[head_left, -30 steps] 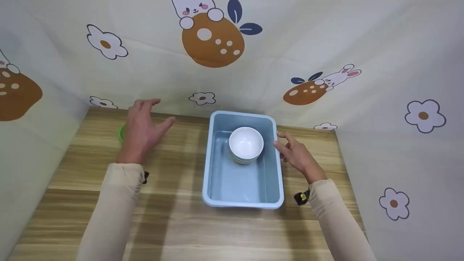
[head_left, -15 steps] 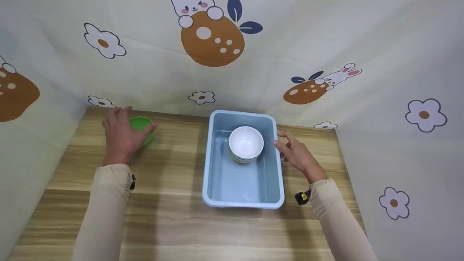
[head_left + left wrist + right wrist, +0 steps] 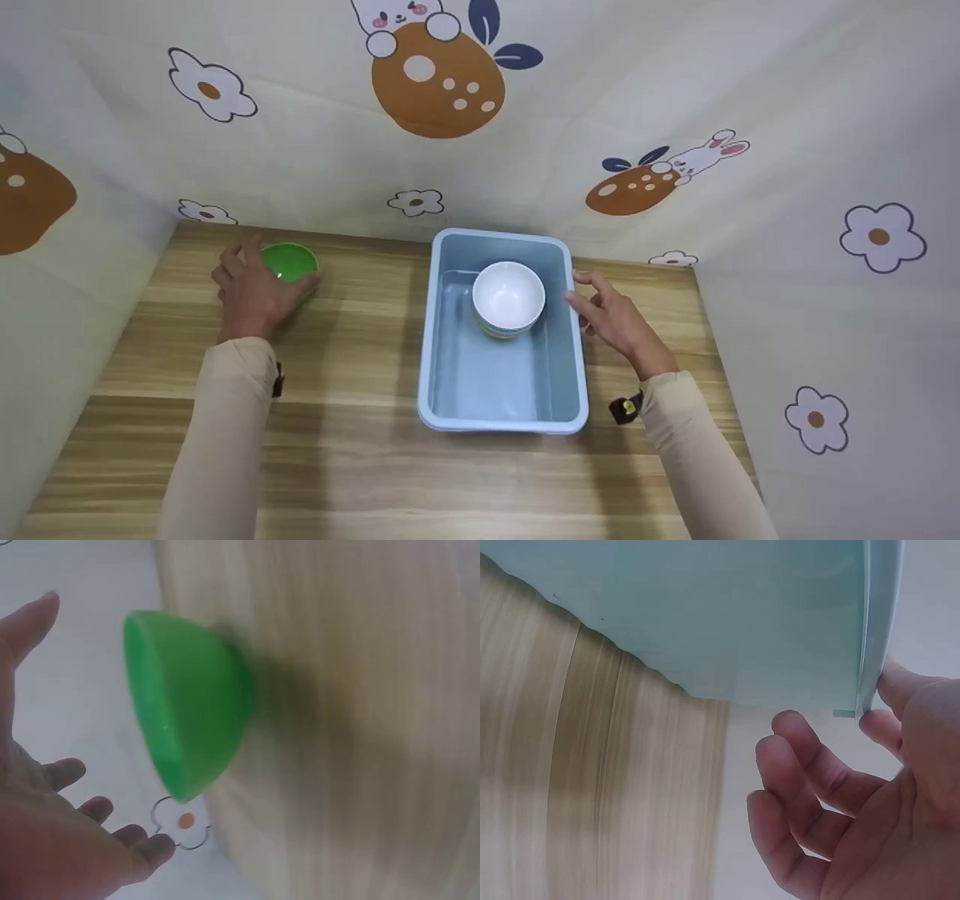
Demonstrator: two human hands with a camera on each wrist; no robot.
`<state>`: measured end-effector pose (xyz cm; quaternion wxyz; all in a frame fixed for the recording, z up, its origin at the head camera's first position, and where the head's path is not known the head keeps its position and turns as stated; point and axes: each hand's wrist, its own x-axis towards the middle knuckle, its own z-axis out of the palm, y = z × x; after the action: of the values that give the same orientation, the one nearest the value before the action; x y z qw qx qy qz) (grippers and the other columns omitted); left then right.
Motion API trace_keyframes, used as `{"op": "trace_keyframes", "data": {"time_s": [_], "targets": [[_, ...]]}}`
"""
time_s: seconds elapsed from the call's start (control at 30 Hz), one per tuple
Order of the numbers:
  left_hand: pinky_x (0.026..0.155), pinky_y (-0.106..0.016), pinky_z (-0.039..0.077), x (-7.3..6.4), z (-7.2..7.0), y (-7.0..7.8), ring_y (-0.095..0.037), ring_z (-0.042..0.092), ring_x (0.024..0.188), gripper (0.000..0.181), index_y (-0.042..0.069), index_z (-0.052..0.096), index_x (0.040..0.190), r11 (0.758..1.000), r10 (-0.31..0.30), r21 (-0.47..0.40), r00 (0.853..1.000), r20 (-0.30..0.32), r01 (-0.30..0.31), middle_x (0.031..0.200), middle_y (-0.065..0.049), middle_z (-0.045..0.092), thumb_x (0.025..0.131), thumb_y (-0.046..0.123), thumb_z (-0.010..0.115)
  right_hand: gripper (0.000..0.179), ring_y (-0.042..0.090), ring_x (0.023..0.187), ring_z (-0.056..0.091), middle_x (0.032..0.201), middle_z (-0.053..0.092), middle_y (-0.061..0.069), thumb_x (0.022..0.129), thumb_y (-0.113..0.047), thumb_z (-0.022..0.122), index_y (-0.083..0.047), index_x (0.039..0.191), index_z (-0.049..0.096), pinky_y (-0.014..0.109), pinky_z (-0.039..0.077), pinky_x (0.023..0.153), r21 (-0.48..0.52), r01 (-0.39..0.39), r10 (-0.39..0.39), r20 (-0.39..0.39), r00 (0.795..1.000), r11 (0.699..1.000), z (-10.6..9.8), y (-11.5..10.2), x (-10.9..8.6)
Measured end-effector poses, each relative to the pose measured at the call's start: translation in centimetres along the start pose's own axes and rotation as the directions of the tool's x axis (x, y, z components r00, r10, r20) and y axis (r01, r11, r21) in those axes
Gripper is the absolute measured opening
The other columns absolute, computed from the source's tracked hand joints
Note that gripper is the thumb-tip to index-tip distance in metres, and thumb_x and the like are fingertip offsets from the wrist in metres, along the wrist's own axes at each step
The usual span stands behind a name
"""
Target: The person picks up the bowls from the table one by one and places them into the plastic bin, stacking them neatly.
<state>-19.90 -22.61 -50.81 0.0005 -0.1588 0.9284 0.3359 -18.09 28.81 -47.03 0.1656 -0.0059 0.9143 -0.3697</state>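
A small green bowl (image 3: 291,264) stands upright on the wooden table at the back left. My left hand (image 3: 256,291) is around its near left side, with thumb and fingers spread. In the left wrist view, gaps show between these fingers and the bowl (image 3: 191,705). A light blue plastic tub (image 3: 487,426) stands right of the middle. Inside it sits a stack of small bowls (image 3: 509,296), the top one white. My right hand (image 3: 621,324) holds the tub's right rim between thumb and index finger. Its other fingers are loosely curled below the rim (image 3: 877,630).
The wooden table (image 3: 360,465) ends at the back and sides against a pale cloth (image 3: 322,150) printed with flowers and rabbits. Bare wood lies between the green bowl and the tub.
My left hand has moved left and slightly nearer to me, from above the green bowl to its side, uncovering the bowl. The right hand and tub have stayed put.
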Motion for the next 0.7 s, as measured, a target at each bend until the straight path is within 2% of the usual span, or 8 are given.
{"op": "trace_keyframes", "data": {"time_s": [0.3,0.53,0.7], "targets": [[0.107,-0.077,0.032,0.1,1.8,-1.3,-0.054,0.020,0.146,0.125,0.012,0.006,0.164,0.998,-0.062,0.004,0.998,-0.005,0.062,0.166,-0.028,0.006,0.076,0.072,0.072,0.062,0.023,0.088,0.067,0.104,0.069,0.015,0.099,-0.062,0.051,-0.028,0.150,0.041,0.032,0.054,0.079,0.006,-0.026,0.026,0.008,1.000,1.000,0.2,0.1,0.0],[0.107,-0.077,0.032,0.3,2.3,-1.8,-0.056,0.019,0.146,0.124,0.009,0.006,0.163,0.998,-0.063,0.017,0.998,0.027,0.063,0.165,-0.032,0.004,0.077,0.067,0.073,0.062,0.030,0.096,0.067,0.106,0.069,0.015,0.100,-0.061,0.051,-0.027,0.151,0.040,0.035,0.055,0.083,0.030,-0.025,0.024,0.005,1.000,0.999,0.1,0.0,-0.1],[0.109,-0.077,0.029,0.5,2.5,-2.0,-0.056,0.017,0.147,0.123,0.010,0.004,0.163,0.997,-0.072,0.013,0.996,0.043,0.072,0.165,-0.031,0.003,0.078,0.064,0.075,0.063,0.026,0.095,0.067,0.108,0.070,0.014,0.099,-0.063,0.050,-0.028,0.151,0.040,0.032,0.053,0.082,0.018,-0.030,0.030,0.005,1.000,0.999,0.1,0.0,0.0]]}}
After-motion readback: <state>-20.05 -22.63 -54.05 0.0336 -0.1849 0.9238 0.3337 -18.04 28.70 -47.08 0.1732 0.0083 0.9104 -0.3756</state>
